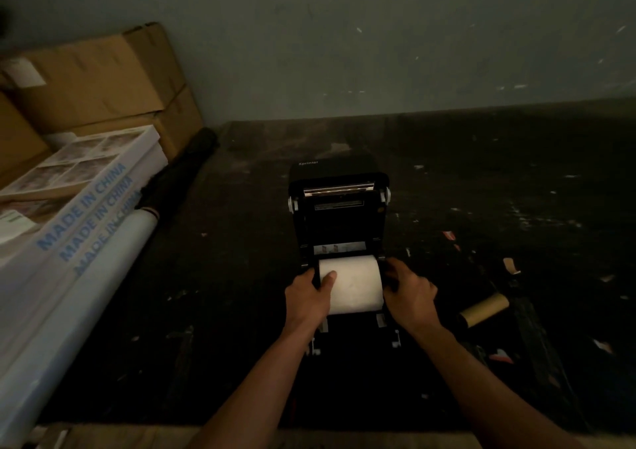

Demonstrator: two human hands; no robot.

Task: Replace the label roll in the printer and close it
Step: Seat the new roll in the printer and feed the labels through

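A black label printer (339,214) stands on a dark table, its lid tilted up and back so the inside shows. A white label roll (354,285) lies crosswise in the printer's open bay. My left hand (308,297) grips the roll's left end, thumb resting on the paper. My right hand (409,293) clasps the roll's right end, fingers curled around it. An empty brown cardboard core (483,310) lies on the table to the right of the printer.
Cardboard boxes (103,83) are stacked at the back left. White boxes printed "MADE IN CHINA" (82,214) and a long white tube (69,314) lean along the left. A dark rolled item (182,169) lies beside them. Paper scraps (511,265) litter the table's right side.
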